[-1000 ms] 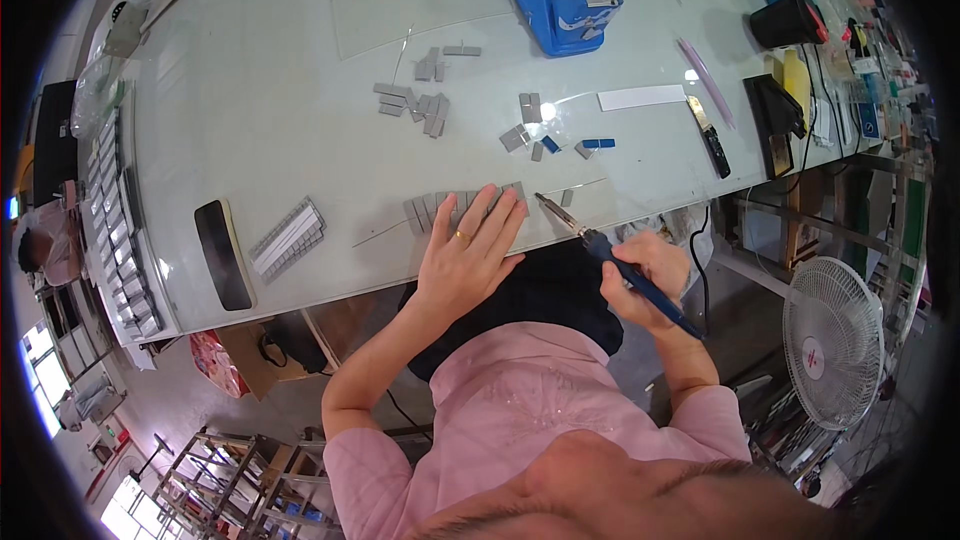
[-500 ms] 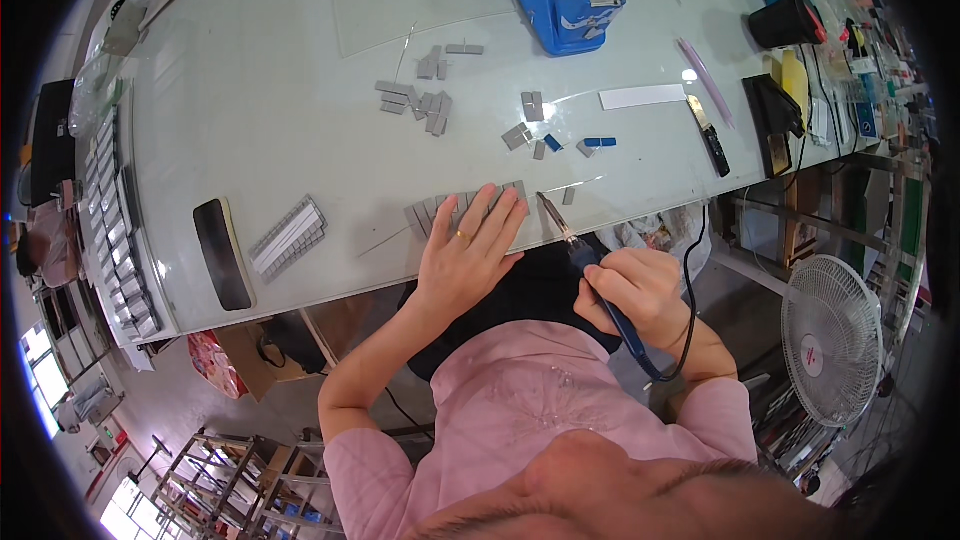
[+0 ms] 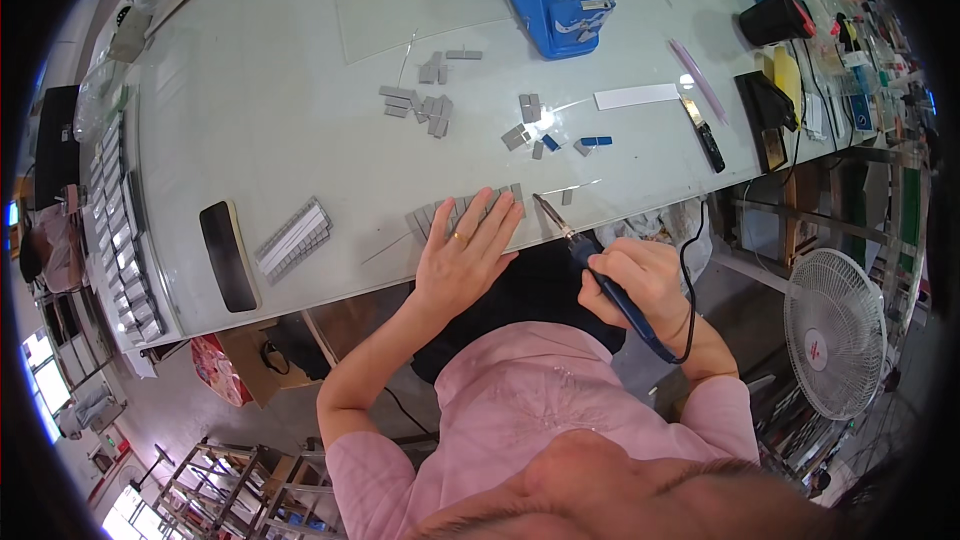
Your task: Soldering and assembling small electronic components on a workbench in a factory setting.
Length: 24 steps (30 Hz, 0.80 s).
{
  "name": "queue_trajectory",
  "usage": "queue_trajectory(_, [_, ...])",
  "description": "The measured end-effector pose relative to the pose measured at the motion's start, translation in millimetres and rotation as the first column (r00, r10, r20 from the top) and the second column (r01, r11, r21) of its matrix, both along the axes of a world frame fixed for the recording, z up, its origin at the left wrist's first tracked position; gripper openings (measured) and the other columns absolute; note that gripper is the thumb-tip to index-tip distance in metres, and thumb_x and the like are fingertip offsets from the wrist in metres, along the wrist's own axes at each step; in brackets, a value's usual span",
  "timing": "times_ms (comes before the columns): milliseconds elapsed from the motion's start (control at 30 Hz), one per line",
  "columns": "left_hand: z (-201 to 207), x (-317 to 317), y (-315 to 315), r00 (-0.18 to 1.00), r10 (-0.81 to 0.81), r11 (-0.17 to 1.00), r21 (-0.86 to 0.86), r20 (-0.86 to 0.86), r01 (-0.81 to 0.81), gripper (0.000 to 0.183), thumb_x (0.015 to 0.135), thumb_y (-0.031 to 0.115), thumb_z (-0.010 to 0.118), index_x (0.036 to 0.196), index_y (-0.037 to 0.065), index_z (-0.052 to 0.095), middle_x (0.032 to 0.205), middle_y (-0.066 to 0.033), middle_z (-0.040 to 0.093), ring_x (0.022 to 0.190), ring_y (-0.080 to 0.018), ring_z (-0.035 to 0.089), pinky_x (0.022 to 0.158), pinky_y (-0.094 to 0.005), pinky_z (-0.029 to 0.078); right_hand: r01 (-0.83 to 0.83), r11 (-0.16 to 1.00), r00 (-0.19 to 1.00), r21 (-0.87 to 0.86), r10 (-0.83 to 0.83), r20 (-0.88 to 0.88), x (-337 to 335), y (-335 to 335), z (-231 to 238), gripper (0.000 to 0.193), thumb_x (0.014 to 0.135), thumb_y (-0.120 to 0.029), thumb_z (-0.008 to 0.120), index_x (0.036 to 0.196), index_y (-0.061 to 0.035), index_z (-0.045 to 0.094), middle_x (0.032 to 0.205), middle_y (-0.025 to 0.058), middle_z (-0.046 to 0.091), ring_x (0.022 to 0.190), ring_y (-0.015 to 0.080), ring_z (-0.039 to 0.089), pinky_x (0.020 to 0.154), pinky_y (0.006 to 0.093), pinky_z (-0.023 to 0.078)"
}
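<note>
My left hand [image 3: 466, 252] lies flat, fingers stretched out, on a row of small grey rectangular pieces [image 3: 516, 192] near the table's front edge. A thin wire [image 3: 386, 248] sticks out at the row's left end, and another [image 3: 572, 185] runs off to the right. In my closed right hand [image 3: 638, 282] is a soldering iron [image 3: 622, 302] with a dark blue handle. Its metal tip points at the tabletop just right of the row, close to the wire; whether it touches cannot be made out. A single grey piece [image 3: 567, 197] lies right of the tip.
Loose grey pieces [image 3: 436, 112] and a blue piece [image 3: 597, 141] are scattered farther back. A blue tape dispenser [image 3: 548, 10] stands behind them. To the right lie a utility knife [image 3: 708, 145] and a white strip [image 3: 636, 97]; to the left, a phone [image 3: 229, 256] and a grey stack [image 3: 293, 240].
The view has shifted slightly. Both hands keep nearly the same places; the soldering iron's tip has barely moved beside the row's right end.
</note>
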<state>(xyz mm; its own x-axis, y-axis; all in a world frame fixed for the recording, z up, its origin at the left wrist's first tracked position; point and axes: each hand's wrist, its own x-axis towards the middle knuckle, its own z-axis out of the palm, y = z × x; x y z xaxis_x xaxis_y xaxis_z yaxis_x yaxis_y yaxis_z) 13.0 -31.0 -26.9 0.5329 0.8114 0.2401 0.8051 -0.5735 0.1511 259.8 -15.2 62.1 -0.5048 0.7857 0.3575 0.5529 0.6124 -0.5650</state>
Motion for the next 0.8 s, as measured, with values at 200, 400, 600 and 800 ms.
queue_trajectory(200, [3.1,-0.7,1.1,0.998,-0.005,0.999,-0.040,-0.057,0.003,0.065,0.084,0.035,0.072,0.143,0.015,0.054,0.151,-0.0007,0.048,0.142,-0.0222,0.042,0.115,-0.0528,0.030,0.023,0.999,0.997,-0.031,-0.025,-0.072,6.3,-0.5,-5.7,0.022,0.067,-0.003,0.074,0.085,-0.0034,0.062,0.064,0.0091,0.059,0.050,0.0262,0.058,0.048,0.0312,0.046])
queue_trajectory(400, [-1.0,-0.9,1.6,0.999,-0.019,1.000,0.011,-0.048,0.019,0.072,0.078,0.036,0.075,0.143,0.014,0.052,0.151,-0.0030,0.047,0.143,-0.0230,0.040,0.113,-0.0531,0.032,0.007,0.999,0.998,-0.031,-0.009,-0.069,4.7,5.2,-7.0,0.022,0.067,-0.002,0.074,0.085,-0.0033,0.062,0.065,0.0094,0.059,0.051,0.0263,0.059,0.048,0.0313,0.046])
queue_trajectory(600, [-1.7,-1.1,1.0,0.999,0.001,1.000,-0.026,-0.046,-0.002,0.067,0.083,0.037,0.073,0.143,0.015,0.054,0.151,-0.0008,0.048,0.143,-0.0223,0.041,0.114,-0.0551,0.029,-0.013,0.999,0.999,-0.038,0.011,-0.052,2.8,6.5,-5.0,0.020,0.067,-0.002,0.074,0.083,-0.0044,0.062,0.065,0.0066,0.053,0.052,0.0244,0.057,0.047,0.0328,0.044])
queue_trajectory(800, [-1.2,-1.5,1.0,0.998,-0.002,1.000,-0.014,-0.061,0.001,0.067,0.082,0.038,0.073,0.143,0.015,0.054,0.151,-0.0005,0.048,0.142,-0.0218,0.042,0.115,-0.0551,0.028,-0.033,0.999,0.999,0.004,0.033,-0.014,6.1,3.3,-8.5,0.020,0.067,-0.002,0.075,0.081,-0.0048,0.061,0.066,0.0058,0.053,0.052,0.0236,0.057,0.045,0.0324,0.044])
